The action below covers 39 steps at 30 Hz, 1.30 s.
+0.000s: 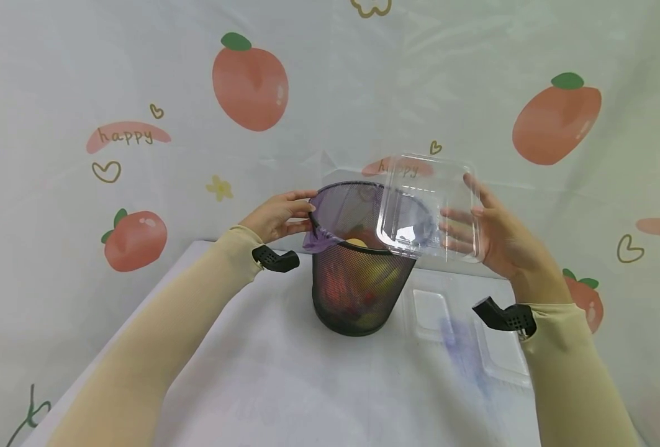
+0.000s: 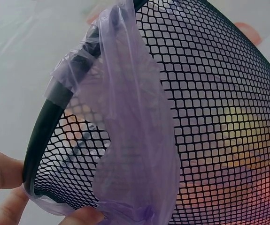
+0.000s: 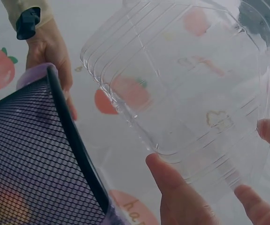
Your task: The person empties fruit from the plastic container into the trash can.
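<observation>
Pinching the near-left rim of the bin [image 1: 357, 292], the left grip [image 1: 276, 217] has its fingers curled over the black rim and the purple liner [image 1: 321, 233] folded over it; the left wrist view shows fingertips [image 2: 3, 173] pressed to the rim with the liner [image 2: 135, 140] draped just beside them. To the right of that grip stands the mesh bin on the bench [image 1: 285, 385], with yellow and red things inside, too blurred through the mesh to name. Right of the bin, the right grip [image 1: 497, 239] grasps a clear tray [image 1: 430, 205], thumb at its top edge and fingers spread behind it, tilted above the bin's right rim. The right wrist view shows fingers [image 3: 177, 187] against the tray [image 3: 186, 89]. Below this grip, a clear lid [image 1: 464, 335] lies flat on the bench.
</observation>
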{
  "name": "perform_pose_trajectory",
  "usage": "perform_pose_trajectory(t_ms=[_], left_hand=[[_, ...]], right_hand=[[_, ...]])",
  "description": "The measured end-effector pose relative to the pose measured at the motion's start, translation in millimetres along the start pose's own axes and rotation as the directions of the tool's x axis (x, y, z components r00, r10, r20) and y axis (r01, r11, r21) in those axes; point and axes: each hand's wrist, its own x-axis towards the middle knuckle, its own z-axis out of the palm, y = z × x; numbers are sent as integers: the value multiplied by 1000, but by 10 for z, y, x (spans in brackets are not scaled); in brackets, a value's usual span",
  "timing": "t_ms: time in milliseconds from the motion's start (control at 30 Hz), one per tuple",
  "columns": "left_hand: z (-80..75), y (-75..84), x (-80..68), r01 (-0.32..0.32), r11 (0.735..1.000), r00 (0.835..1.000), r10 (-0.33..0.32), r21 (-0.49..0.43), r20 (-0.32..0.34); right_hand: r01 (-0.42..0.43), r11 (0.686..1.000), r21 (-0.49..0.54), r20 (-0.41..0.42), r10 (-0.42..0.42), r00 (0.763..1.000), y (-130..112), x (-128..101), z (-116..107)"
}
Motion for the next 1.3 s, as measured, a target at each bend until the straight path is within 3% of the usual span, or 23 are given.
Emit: perform_pose_trajectory(t_ms=[100,500,767,1300], left_hand=[[-4,0,3,-2,1000,1000,2,-3,3],[-8,-7,9,1,1000,1000,-1,-9,5],[-9,-7,5,-5,1000,1000,6,-22,14],[-8,-7,15,1,1000,1000,-1,-21,-9]], right_hand=[[-3,999,33,15,2,1000,29,-44,26],[-22,1000,-1,15,22,1000,112,-196,102],[-27,999,-23,24,28,999,175,-306,52],[-13,1000,26,80,10,997,283,-518,39]])
